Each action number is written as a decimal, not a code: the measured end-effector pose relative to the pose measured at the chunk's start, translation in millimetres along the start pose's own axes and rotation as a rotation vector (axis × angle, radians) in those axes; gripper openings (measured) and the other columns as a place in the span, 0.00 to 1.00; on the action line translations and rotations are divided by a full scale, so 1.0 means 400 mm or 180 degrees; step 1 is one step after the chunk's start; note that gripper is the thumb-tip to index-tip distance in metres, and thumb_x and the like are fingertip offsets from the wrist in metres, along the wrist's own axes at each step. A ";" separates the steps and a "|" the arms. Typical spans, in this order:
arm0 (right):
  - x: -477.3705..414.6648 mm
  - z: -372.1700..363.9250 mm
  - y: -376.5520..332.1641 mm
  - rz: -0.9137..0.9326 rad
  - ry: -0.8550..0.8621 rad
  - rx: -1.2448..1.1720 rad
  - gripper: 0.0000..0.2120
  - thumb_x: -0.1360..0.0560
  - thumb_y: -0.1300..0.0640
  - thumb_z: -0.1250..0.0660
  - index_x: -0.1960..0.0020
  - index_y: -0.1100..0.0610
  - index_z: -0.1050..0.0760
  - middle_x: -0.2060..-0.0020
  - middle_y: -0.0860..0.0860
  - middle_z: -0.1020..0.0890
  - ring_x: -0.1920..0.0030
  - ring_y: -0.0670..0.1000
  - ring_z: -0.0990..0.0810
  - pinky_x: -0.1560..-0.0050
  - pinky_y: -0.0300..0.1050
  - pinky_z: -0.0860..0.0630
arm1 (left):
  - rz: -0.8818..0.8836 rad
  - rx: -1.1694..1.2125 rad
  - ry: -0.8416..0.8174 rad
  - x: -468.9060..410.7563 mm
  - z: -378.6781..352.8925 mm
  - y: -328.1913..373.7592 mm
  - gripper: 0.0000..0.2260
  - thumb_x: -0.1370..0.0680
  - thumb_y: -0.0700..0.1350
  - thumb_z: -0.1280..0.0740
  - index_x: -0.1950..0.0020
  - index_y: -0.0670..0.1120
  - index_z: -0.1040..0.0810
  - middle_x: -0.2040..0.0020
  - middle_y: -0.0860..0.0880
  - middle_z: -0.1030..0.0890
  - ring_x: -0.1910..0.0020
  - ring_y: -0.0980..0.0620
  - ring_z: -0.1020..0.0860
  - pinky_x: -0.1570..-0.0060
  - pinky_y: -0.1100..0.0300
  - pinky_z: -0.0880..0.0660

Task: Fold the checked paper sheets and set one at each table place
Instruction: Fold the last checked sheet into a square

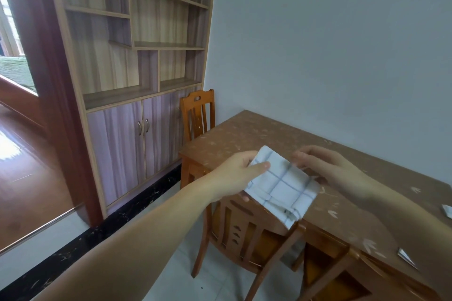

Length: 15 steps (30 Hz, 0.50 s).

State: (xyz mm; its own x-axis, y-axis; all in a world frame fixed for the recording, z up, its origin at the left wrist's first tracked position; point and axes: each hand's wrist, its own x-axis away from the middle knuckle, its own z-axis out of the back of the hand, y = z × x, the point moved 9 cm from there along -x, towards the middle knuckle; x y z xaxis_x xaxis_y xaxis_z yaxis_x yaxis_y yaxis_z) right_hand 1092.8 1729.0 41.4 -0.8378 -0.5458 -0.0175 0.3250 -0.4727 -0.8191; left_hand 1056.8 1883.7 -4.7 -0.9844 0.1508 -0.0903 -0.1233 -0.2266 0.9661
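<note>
Two hands (234, 173) (327, 168), 1 checked sheet (281, 188), maybe 2 folded (406, 255) (447, 210)

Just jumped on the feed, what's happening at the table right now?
A person holds a folded checked sheet above the near edge of the table, over a chair. The left hand pinches its left side, thumb on top; the right hand is at its far right edge, though whether it grips the sheet is unclear. The sheet is not yet set down. Two small folded pieces lie at the table's right edge, one mostly cut off by the frame.
</note>
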 end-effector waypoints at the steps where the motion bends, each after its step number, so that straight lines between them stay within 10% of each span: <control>1: 0.001 -0.008 -0.004 -0.0063 -0.0035 0.0341 0.16 0.24 0.40 0.39 0.49 0.49 0.19 0.57 0.46 0.16 0.58 0.45 0.17 0.56 0.39 0.24 | -0.0098 -0.0064 -0.0151 0.001 -0.015 0.012 0.11 0.17 0.51 0.40 0.38 0.51 0.22 0.50 0.51 0.16 0.56 0.54 0.18 0.60 0.58 0.20; 5: 0.006 -0.049 -0.028 0.0026 -0.0141 0.0806 0.23 0.22 0.41 0.40 0.70 0.53 0.25 0.75 0.49 0.26 0.74 0.50 0.29 0.70 0.38 0.34 | -0.0105 -0.0174 -0.0497 -0.003 -0.058 0.019 0.12 0.17 0.49 0.40 0.38 0.48 0.22 0.41 0.48 0.18 0.41 0.48 0.20 0.36 0.46 0.26; 15: 0.011 -0.001 -0.031 0.0132 0.0840 0.0898 0.19 0.24 0.45 0.34 0.65 0.57 0.19 0.74 0.48 0.19 0.75 0.45 0.23 0.74 0.32 0.33 | -0.0298 -0.0404 0.0009 -0.019 -0.028 0.012 0.13 0.17 0.52 0.42 0.49 0.47 0.22 0.64 0.49 0.23 0.71 0.55 0.26 0.68 0.61 0.28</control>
State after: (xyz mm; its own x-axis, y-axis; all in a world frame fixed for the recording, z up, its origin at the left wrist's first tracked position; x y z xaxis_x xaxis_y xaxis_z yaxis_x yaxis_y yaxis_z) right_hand 1084.8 1732.6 51.3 -0.8935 -0.3889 -0.2244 0.4381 -0.6457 -0.6254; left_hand 1062.3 1870.6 -2.2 -0.9682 0.1741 -0.1794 -0.2292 -0.3316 0.9152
